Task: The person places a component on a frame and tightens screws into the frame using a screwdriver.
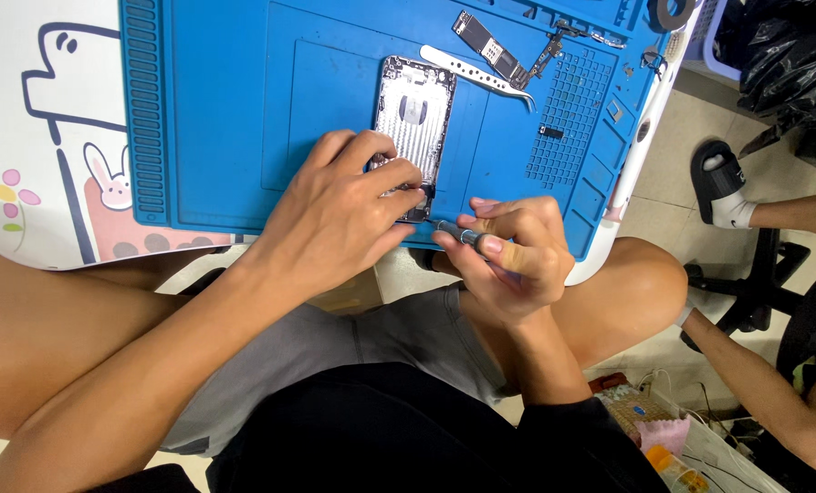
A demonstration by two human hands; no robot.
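Note:
An opened silver phone housing (414, 114) lies on a blue repair mat (225, 110), its lower end near the mat's front edge. My left hand (340, 215) rests on that lower end, fingers curled over it and pressing it down. My right hand (508, 251) grips a small dark screwdriver (456, 232), its tip pointing left at the housing's bottom corner next to my left fingertips.
A circuit board (488, 48) and metal tweezers (476, 73) lie on the mat behind the phone, with small parts by the grid section (568, 119). A white table (25, 137) with cartoon drawings extends left. Another person's sandalled foot (720, 187) and leg are at right.

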